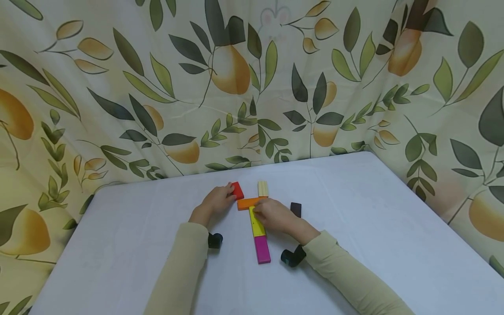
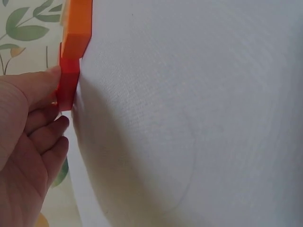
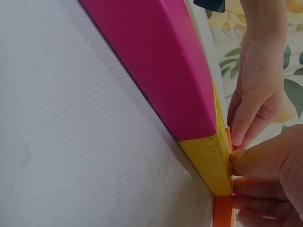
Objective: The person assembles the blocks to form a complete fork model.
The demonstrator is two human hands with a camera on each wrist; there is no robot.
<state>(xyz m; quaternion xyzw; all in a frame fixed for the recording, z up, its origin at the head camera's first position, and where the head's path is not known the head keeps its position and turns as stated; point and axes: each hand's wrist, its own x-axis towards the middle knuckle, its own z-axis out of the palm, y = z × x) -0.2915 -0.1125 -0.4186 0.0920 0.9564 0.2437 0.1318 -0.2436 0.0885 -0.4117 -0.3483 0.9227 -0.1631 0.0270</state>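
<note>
In the head view, my left hand [image 1: 218,199] pinches a red block [image 1: 237,190] beside the left end of an orange block [image 1: 247,204]. The left wrist view shows the thumb on the red block [image 2: 69,82], next to the orange block [image 2: 78,28]. My right hand [image 1: 277,215] grips the upper end of a yellow block [image 1: 257,225], its fingers reaching the orange block and partly hiding both. A magenta block [image 1: 262,250] lies end to end with the yellow one. Beyond the orange block lies a cream block [image 1: 262,188].
A dark block [image 1: 295,209] lies to the right, just past my right hand. Black wrist cameras [image 1: 215,240] are worn on both arms. Everything lies on a white-covered table [image 1: 130,245], and a leaf-and-fruit patterned curtain [image 1: 232,109] hangs along its far edge.
</note>
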